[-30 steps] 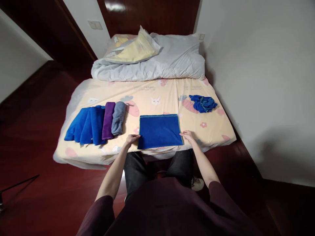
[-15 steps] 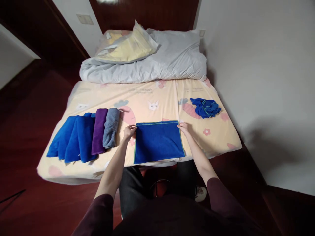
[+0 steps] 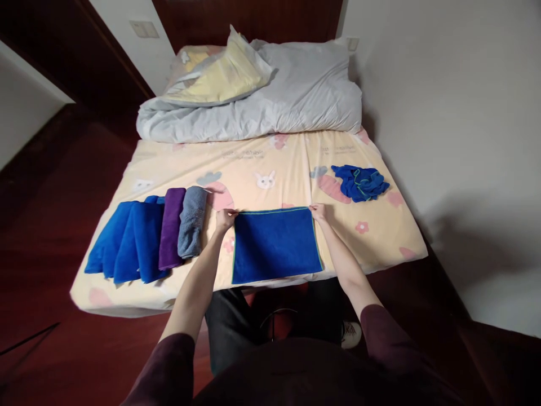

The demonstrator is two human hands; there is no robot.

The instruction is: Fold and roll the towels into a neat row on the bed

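Observation:
A blue towel with green stitched edges lies flat at the front edge of the bed, its near side along the mattress rim. My left hand pinches its far left corner. At the far right corner, my right hand grips the cloth between thumb and fingers. Left of the towel rest several rolled or folded blue towels, a purple rolled towel and a grey rolled towel, side by side. To the right sits a crumpled blue cloth with green edging.
The bed's patterned cream sheet spreads under everything. A white quilt is bunched at the head, with a yellow-and-white cushion-like bundle on it. A white wall runs close along the right side.
Both hands remain at the far corners; the left fingers have closed more tightly on the edge. The towel looks nearly unchanged, and the view has shifted slightly.

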